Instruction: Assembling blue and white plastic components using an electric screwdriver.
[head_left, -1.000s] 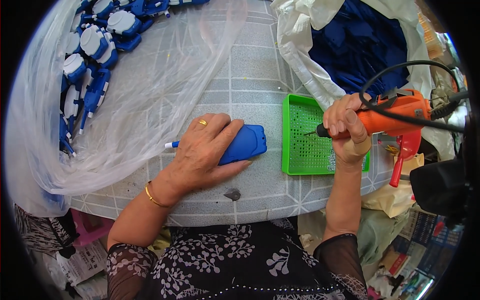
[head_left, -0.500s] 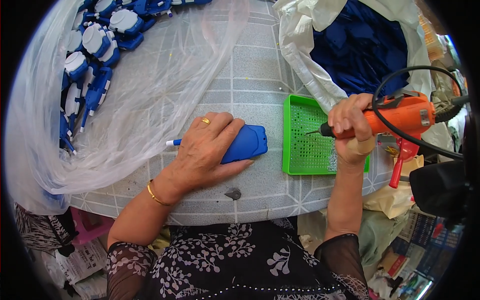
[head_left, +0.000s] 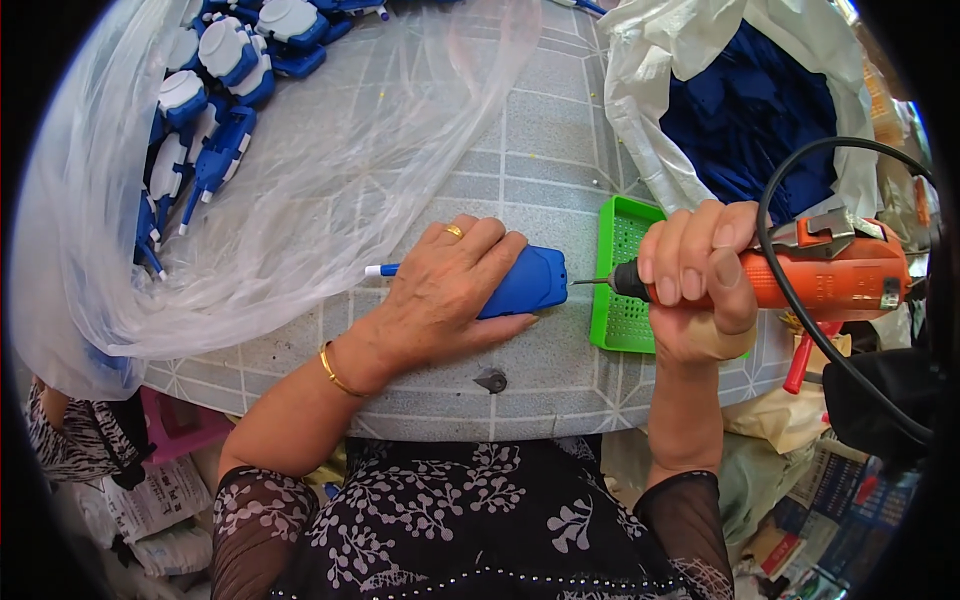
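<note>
A blue plastic housing (head_left: 528, 283) lies on the table under my left hand (head_left: 445, 290), whose fingers and thumb clasp its sides. Its white-tipped blue stem (head_left: 381, 271) pokes out to the left of the hand. My right hand (head_left: 700, 270) is wrapped round an orange electric screwdriver (head_left: 835, 272) held level. The thin metal bit (head_left: 590, 281) points left, with its tip close to the holes in the housing's right end; whether it touches, I cannot tell. Below the bit and my right hand stands a green perforated tray (head_left: 625, 235), partly hidden by them.
Blue-and-white plastic assemblies (head_left: 228, 50) are heaped at the far left, partly under a clear plastic sheet (head_left: 290, 210). A white sack (head_left: 640, 110) of blue parts (head_left: 750, 120) stands far right. The screwdriver's black cable (head_left: 790, 170) loops at right. A small dark piece (head_left: 491, 380) lies near the front edge.
My right hand has brought the screwdriver left, from over the green tray to the end of the blue housing. My left hand keeps its hold on the housing. The whole view has shifted slightly.
</note>
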